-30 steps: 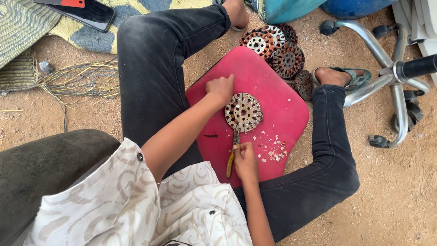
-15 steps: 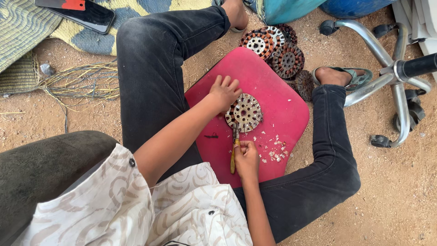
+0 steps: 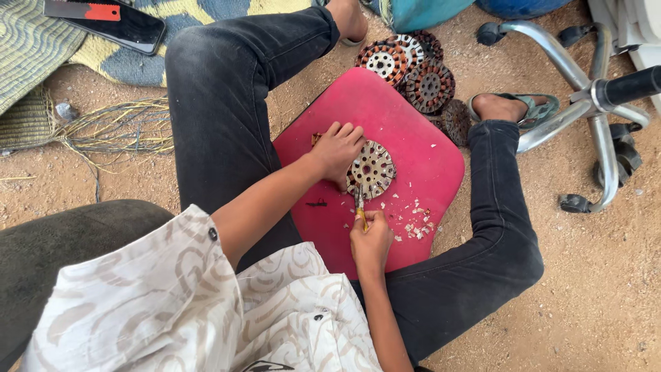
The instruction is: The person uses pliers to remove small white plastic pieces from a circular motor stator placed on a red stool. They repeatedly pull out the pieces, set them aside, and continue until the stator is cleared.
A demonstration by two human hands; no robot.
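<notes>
A round slotted metal disc lies flat on a red board resting between my legs. My left hand presses on the disc's left side and holds it still. My right hand grips a small yellow-handled tool, whose metal tip touches the disc's lower edge. Pale chips are scattered on the board to the right of the tool.
A pile of similar discs lies on the sandy ground beyond the board. A tangle of thin wires lies at the left, near a woven mat and a dark flat device. A chair base with castors stands at the right.
My left hand has slid down from the disc's top edge onto its left side. The disc and the tool have barely shifted.
</notes>
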